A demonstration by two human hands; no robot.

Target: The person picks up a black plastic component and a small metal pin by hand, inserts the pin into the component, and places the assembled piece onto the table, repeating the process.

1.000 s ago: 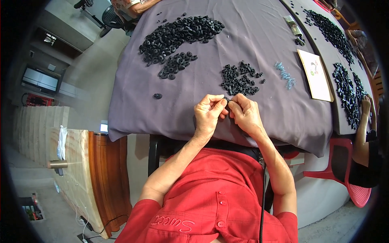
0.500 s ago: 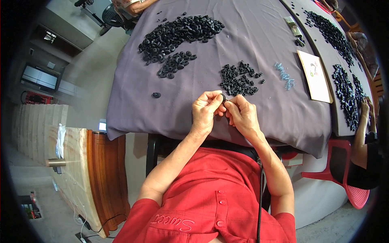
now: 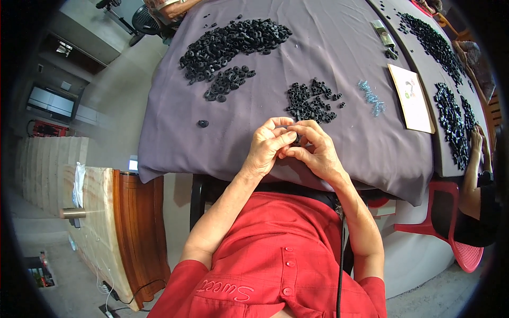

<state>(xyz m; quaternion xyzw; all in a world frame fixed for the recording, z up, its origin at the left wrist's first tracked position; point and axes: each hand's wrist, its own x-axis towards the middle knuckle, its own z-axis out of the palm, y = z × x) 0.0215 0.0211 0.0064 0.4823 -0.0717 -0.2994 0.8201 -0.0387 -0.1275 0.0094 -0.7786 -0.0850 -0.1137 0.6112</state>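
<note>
Over the near edge of the cloth-covered table, my left hand [image 3: 268, 147] and my right hand [image 3: 316, 150] meet, fingertips together around a small black plastic part [image 3: 296, 140]. The fingers cover most of it, so its exact shape is hidden. Just beyond my hands lies a pile of small black cylindrical parts [image 3: 312, 100]. Farther left spreads a large heap of black ribbed round parts [image 3: 228, 45], with a smaller cluster [image 3: 228, 84] on its near side. One black round part [image 3: 203, 123] rests alone left of my hands.
Small metal springs [image 3: 372, 98] lie right of the cylindrical parts, beside a pale board [image 3: 411, 99]. On the adjoining table are more black parts [image 3: 452, 124] and another person's hands [image 3: 479, 142]. A red plastic chair [image 3: 450, 228] stands at right, a wooden cabinet [image 3: 139, 233] at left.
My right hand has shifted its grip, its fingers now curling over the top of the black part with the thumb below. My left hand stays nearly in place.
</note>
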